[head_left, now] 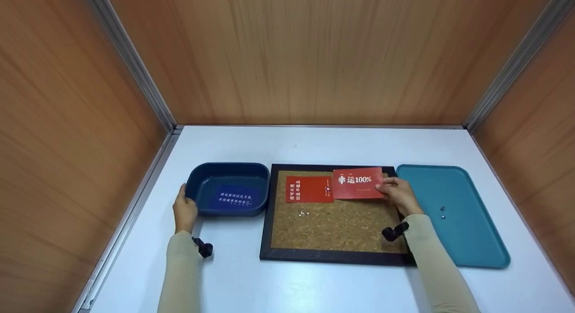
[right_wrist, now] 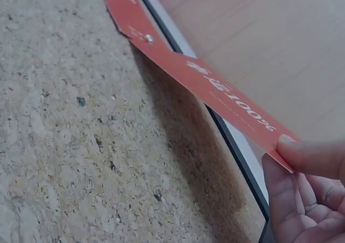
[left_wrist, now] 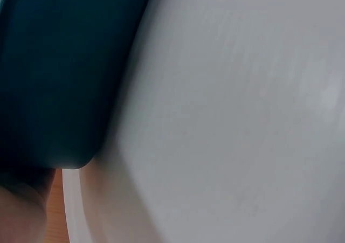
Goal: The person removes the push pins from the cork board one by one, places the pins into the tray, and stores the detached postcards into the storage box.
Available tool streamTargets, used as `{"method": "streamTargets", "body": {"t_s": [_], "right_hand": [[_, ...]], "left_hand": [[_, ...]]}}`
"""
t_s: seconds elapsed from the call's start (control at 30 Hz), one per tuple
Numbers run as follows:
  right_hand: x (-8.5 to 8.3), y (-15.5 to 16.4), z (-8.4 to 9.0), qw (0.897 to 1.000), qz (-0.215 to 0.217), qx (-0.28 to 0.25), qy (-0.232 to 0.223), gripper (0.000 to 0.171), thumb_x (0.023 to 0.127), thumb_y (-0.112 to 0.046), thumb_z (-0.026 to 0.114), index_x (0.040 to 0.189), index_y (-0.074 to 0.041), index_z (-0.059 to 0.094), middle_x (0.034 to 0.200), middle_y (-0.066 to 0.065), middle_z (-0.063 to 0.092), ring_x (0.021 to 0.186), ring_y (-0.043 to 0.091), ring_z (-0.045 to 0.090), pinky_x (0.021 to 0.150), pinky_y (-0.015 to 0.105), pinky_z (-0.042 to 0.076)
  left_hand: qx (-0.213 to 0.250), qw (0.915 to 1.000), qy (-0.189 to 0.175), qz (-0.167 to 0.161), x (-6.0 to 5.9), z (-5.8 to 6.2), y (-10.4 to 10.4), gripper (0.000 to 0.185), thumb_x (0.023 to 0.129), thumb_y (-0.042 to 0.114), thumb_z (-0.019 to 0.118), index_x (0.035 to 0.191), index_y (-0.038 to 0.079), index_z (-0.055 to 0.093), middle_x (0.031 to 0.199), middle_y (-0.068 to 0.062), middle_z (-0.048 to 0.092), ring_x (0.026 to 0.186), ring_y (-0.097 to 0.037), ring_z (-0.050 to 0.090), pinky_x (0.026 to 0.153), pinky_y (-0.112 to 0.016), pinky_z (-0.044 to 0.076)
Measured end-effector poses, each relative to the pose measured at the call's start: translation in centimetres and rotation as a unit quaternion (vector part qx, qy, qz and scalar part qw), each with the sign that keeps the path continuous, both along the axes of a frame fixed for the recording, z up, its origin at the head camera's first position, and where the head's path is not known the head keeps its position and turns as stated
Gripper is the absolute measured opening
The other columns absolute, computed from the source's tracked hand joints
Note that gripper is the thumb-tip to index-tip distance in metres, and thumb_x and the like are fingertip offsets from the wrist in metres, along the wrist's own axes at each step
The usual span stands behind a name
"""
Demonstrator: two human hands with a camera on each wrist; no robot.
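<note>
My right hand (head_left: 400, 197) pinches the right edge of a red card (head_left: 359, 183) with white print between thumb and fingers. In the right wrist view this card (right_wrist: 226, 105) is raised above the corkboard (head_left: 332, 232) and casts a shadow on it. Its far end meets a second red card (head_left: 307, 189), which lies on the cork with a small shiny pin (head_left: 328, 189) near its right edge. At the far left, my left hand (head_left: 184, 210) touches the outer side of a dark blue container (head_left: 228, 167); its fingers are partly hidden. A blue card (head_left: 236, 197) lies inside that container.
Several small shiny pins (head_left: 303, 213) lie on the cork below the second red card. To the board's right, a teal tray (head_left: 471, 232) holds small pieces (head_left: 443, 217). Wood-grain panels (head_left: 296, 57) enclose the white table (head_left: 242, 277) at the back and sides.
</note>
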State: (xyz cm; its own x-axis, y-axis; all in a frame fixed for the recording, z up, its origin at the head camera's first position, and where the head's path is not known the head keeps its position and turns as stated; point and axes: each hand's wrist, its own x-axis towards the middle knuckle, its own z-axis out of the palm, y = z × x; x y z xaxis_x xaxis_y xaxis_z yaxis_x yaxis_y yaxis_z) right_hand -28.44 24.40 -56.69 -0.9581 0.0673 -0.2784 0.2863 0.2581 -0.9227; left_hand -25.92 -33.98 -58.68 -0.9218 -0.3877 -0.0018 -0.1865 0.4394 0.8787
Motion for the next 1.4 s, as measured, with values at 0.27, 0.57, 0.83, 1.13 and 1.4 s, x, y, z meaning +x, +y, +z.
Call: {"method": "streamTargets", "body": {"t_s": [0.27,0.57,0.83,1.13,1.4], "right_hand": [[0.0,0.1,0.6,1.0,-0.007,0.005,-0.006,0.051,0.092,-0.021,0.066,0.131,0.005,0.047,0.1,0.001,0.059,0.091,0.014,0.062,0.08,0.028,0.055],[0.1,-0.1,1.4,1.0,0.011,0.0,0.002,0.054,0.093,-0.025,0.065,0.134,0.003,0.045,0.104,0.001,0.058,0.089,0.009,0.06,0.089,0.034,0.054],[-0.4,-1.6,2.0,1.0,0.015,-0.005,0.003,0.055,0.091,-0.024,0.067,0.134,0.003,0.045,0.107,0.005,0.059,0.089,0.008,0.062,0.096,0.04,0.051],[-1.2,-3.6,3.1,0.999,0.025,-0.026,0.0,0.051,0.091,-0.023,0.067,0.131,0.003,0.047,0.111,0.01,0.06,0.09,0.011,0.063,0.098,0.047,0.049],[-1.7,-5.6,3.8,0.999,0.029,-0.041,-0.011,0.048,0.091,-0.024,0.067,0.128,0.0,0.049,0.118,0.014,0.058,0.098,0.017,0.062,0.102,0.048,0.047]], "left_hand": [[0.002,1.0,-0.004,-0.002,-0.1,0.2,0.1,0.054,0.099,0.0,0.019,0.153,0.001,0.016,0.159,-0.019,0.018,0.147,-0.033,0.016,0.12,-0.045,0.018],[-0.003,0.9999,0.011,-0.003,-0.1,0.2,-0.1,0.055,0.097,-0.002,0.021,0.152,-0.002,0.019,0.157,-0.021,0.021,0.146,-0.034,0.018,0.12,-0.046,0.019],[0.002,1.0,0.007,0.001,-0.1,0.0,-0.2,0.055,0.097,-0.002,0.02,0.152,-0.002,0.019,0.157,-0.021,0.021,0.147,-0.034,0.018,0.12,-0.046,0.018],[0.006,1.0,0.004,0.003,0.0,-0.2,-0.2,0.054,0.098,-0.001,0.02,0.152,-0.001,0.018,0.158,-0.02,0.02,0.147,-0.033,0.017,0.12,-0.045,0.018],[0.002,0.9999,0.012,0.002,0.0,-0.3,-0.2,0.054,0.097,-0.002,0.021,0.151,-0.003,0.019,0.157,-0.022,0.022,0.146,-0.033,0.02,0.12,-0.045,0.02]]}}
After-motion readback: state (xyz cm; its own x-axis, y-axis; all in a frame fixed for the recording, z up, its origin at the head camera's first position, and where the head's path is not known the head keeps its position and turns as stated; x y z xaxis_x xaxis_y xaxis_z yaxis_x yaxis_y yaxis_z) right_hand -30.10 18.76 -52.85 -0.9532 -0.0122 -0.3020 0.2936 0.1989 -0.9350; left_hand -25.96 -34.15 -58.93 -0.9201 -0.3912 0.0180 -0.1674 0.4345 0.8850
